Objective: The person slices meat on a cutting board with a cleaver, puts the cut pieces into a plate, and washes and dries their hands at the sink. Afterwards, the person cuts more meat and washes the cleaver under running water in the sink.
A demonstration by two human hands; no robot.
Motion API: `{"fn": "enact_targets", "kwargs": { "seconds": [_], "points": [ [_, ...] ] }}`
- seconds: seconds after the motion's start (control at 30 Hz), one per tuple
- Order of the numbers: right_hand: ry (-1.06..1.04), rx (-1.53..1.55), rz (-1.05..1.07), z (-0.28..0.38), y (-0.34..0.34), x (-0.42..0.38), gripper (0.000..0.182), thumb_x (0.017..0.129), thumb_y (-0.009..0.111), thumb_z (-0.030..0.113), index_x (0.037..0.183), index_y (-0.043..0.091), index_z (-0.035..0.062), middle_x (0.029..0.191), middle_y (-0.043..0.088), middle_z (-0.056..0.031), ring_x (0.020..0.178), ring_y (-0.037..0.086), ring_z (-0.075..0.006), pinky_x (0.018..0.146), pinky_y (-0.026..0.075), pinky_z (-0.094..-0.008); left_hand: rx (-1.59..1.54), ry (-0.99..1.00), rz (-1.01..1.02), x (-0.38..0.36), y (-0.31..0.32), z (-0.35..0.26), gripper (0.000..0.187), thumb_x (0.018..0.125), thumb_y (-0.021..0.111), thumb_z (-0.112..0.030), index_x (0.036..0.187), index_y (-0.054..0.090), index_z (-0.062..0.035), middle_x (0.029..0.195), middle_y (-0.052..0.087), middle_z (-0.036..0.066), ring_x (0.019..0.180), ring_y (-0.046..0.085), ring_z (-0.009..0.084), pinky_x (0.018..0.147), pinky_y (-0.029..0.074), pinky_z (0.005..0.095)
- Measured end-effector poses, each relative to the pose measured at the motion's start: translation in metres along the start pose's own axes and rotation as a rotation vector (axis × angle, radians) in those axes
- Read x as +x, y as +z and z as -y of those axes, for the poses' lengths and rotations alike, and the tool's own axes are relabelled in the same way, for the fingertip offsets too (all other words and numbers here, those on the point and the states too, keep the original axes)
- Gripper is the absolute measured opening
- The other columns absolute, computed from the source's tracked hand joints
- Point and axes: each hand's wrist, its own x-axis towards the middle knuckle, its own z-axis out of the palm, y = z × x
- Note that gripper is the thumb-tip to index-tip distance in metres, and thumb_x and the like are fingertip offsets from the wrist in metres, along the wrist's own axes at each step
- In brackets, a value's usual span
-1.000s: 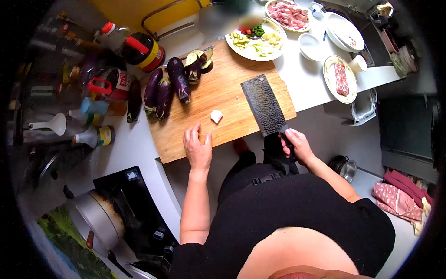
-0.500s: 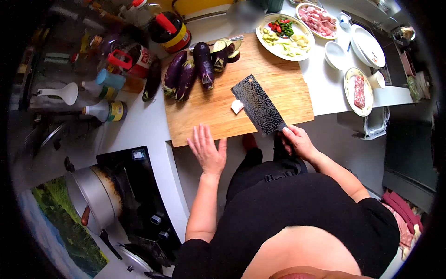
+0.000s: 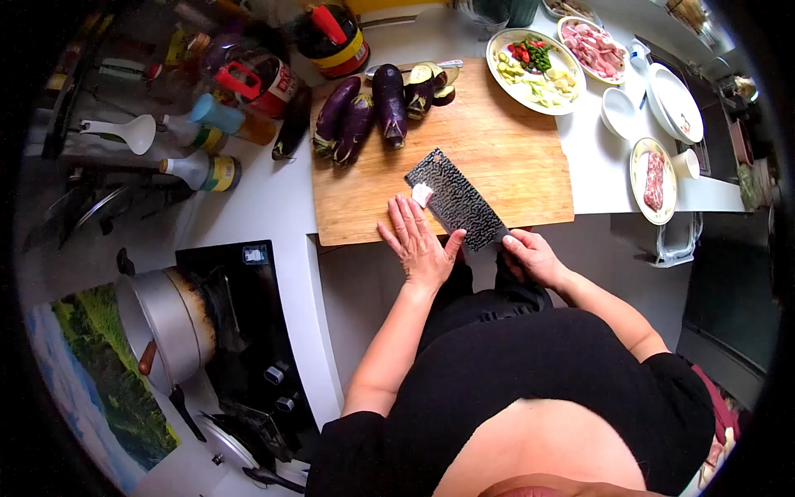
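My right hand (image 3: 530, 258) is wrapped round the handle of a dark cleaver (image 3: 457, 201), whose textured blade lies over the front part of the wooden cutting board (image 3: 513, 149). A small whitish-pink piece (image 3: 422, 195) rests at the blade's left edge. Just below that piece, my left hand (image 3: 422, 245) is spread with its fingertips on the board, thumb near the blade. Several purple eggplants (image 3: 389, 108) lie at the board's back left, with cut eggplant pieces (image 3: 432, 83) beside them.
Behind the board's right side stands a plate of chopped vegetables (image 3: 537, 98). Farther right are plates of meat (image 3: 593, 50), a white bowl (image 3: 619, 113) and a cup (image 3: 686, 164). Bottles (image 3: 199, 171) stand left; a pot (image 3: 170, 327) sits by the stove (image 3: 269, 331).
My left hand has moved right and closer to the whitish piece and the blade. The cleaver lies slightly lower and more tilted. The whole view has shifted a little.
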Motion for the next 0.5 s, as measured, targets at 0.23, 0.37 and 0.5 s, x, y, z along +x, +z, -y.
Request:
{"fn": "enact_targets", "kwargs": {
  "seconds": [0.23,0.37,0.5],
  "points": [
    [0.044,0.09,0.195,0.003,0.0,0.007,0.032,0.096,0.044,0.032,0.082,0.049,0.0047,0.061,0.048,-0.0015,0.046,0.044,-0.0102,0.041,0.037,-0.0239,-0.062,-0.029,-0.064,0.001,0.003,-0.003,0.101,0.083,0.029,-0.07,0.138,0.012,0.0124,0.147,0.011,0.026,0.138,0.004,0.0377,0.107,-0.001,0.0573],
    [0.071,0.194,0.215,0.01,-0.013,-0.001,0.031,0.096,0.044,0.033,0.083,0.049,0.005,0.065,0.049,-0.0023,0.046,0.045,-0.0105,0.041,0.039,-0.0237,-0.165,0.006,-0.084,0.012,-0.004,-0.014,0.098,0.084,0.029,-0.069,0.139,0.011,0.0103,0.148,0.01,0.025,0.139,0.004,0.0374,0.107,-0.001,0.0561],
    [0.072,0.282,0.131,0.027,-0.044,-0.02,0.03,0.096,0.044,0.033,0.088,0.051,0.0045,0.068,0.05,-0.0022,0.046,0.045,-0.0096,0.042,0.039,-0.0231,-0.37,0.127,-0.121,0.049,-0.022,-0.045,0.095,0.085,0.026,-0.07,0.142,0.011,0.0053,0.149,0.009,0.023,0.139,0.003,0.0364,0.108,-0.003,0.0534]
  ]
}}
